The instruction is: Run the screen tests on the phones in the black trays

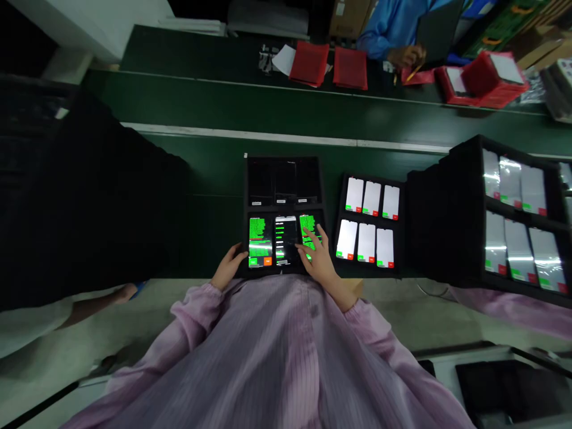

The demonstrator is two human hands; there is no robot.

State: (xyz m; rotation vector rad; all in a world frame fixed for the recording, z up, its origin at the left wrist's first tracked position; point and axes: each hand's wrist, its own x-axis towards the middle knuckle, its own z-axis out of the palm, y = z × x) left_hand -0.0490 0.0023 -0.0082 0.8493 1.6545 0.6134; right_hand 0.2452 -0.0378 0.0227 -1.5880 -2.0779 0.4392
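A black tray (246,196) lies on the green bench in front of me. Its near row holds three lit phones: a left phone (260,238) with green text, a middle phone (286,235) with a dark menu, and a right phone (307,229) with green text. The far row holds dark phones (285,182). My left hand (229,267) rests curled on the tray's near left corner beside the left phone. My right hand (318,256) lies spread over the right phone, fingers touching the right and middle screens.
A second black tray (370,220) with several white-screened phones sits to the right. Stacked trays (518,220) of white-screened phones stand further right. Across the bench a person in a blue sleeve (393,30) writes beside red trays (487,77). A dark mass fills the left.
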